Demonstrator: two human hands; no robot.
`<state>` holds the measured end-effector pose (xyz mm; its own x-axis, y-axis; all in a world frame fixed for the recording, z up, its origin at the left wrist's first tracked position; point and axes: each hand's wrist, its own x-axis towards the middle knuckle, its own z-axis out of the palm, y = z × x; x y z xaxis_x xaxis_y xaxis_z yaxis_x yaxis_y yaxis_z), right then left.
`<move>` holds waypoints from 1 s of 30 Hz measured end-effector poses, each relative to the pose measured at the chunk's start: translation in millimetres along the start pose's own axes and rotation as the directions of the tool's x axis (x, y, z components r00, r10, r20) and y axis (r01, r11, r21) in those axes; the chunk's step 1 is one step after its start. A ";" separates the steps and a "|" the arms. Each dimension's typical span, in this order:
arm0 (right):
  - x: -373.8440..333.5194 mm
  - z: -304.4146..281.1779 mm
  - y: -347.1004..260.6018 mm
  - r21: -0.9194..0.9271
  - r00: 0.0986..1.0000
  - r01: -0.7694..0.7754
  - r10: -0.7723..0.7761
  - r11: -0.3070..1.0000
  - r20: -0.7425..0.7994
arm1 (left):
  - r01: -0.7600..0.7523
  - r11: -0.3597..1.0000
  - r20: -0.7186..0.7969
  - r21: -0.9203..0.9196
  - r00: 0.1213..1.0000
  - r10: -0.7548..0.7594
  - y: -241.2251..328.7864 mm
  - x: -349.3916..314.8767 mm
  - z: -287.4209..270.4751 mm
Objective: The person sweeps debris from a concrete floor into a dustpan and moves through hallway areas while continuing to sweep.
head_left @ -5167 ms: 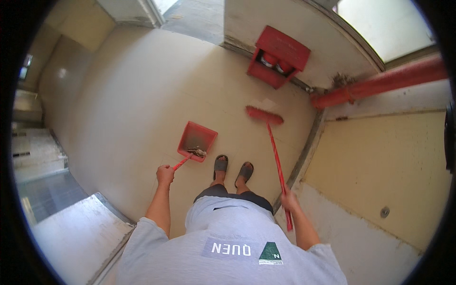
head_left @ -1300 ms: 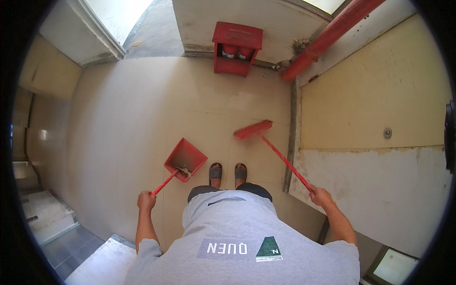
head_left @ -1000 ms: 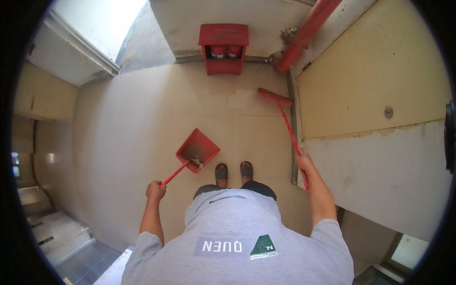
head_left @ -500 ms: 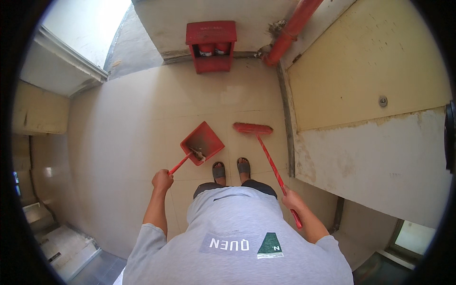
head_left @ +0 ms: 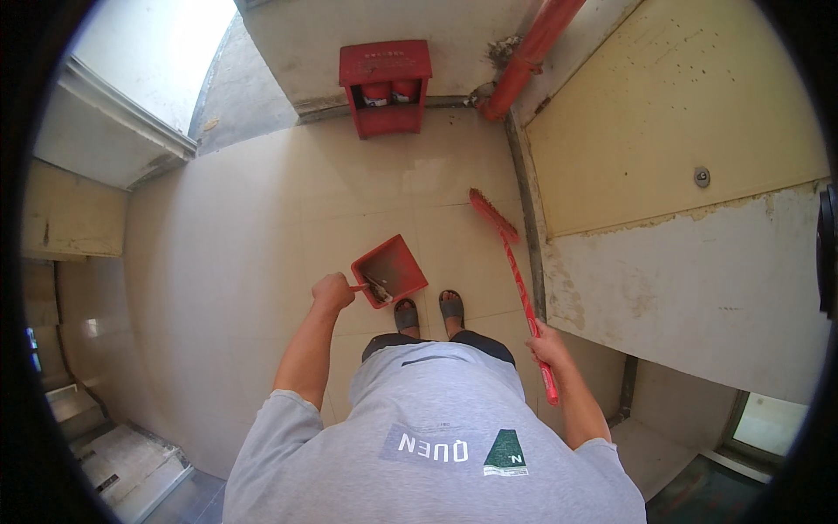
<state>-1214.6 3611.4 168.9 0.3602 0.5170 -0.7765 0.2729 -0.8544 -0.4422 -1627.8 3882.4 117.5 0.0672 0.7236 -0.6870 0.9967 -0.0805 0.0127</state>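
My left hand (head_left: 333, 292) is closed around the handle of a red dustpan (head_left: 400, 265), which is in front of my feet. Some pale litter (head_left: 379, 291) lies inside the dustpan, close to its handle end. In my right hand (head_left: 548, 343) is the red, patterned stick of a broom (head_left: 517, 275), gripped near its upper end. The broom's red head (head_left: 493, 215) is turned at a slant, ahead and to the right, near the foot of the right wall. A gap of floor separates the broom head from the dustpan.
Tiled floor (head_left: 253, 236) spreads ahead and left. A red box (head_left: 384, 65) holding two red fire extinguishers stands against the far wall. An orange-red pipe (head_left: 529, 65) rises beside it. On the right is a yellow and white wall (head_left: 681, 279). My sandals (head_left: 451, 305) are behind the dustpan.
The broom head has swung right and away from me, turning from level to slanted. The dustpan has shifted slightly right and nearer, with my left hand moving right and forward.
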 end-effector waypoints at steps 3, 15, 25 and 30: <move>8.7 20.3 -4.8 0.153 0.991 -0.077 0.059 0.985 0.117 | -0.010 1.000 0.019 0.022 1.000 0.010 8.4 12.4 -3.6; -76.4 0.5 -65.0 0.447 0.836 -0.341 0.050 0.827 0.546 | -0.070 0.997 0.022 0.015 0.997 0.069 8.4 2.5 10.2; -46.2 25.5 -86.9 0.255 0.982 -0.064 0.015 0.965 0.188 | -0.086 0.996 -0.011 -0.036 0.996 0.085 9.0 1.8 9.5; -10.8 68.0 -76.6 0.303 0.939 -0.067 -0.043 0.951 0.341 | -0.060 0.998 0.018 -0.002 0.998 0.060 11.7 -6.5 -0.4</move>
<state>-1300.0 3667.7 180.7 0.0222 0.5042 -0.8633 -0.0348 -0.8626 -0.5047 -1616.6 3877.1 122.4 0.1265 0.7052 -0.6977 0.9909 -0.1228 0.0555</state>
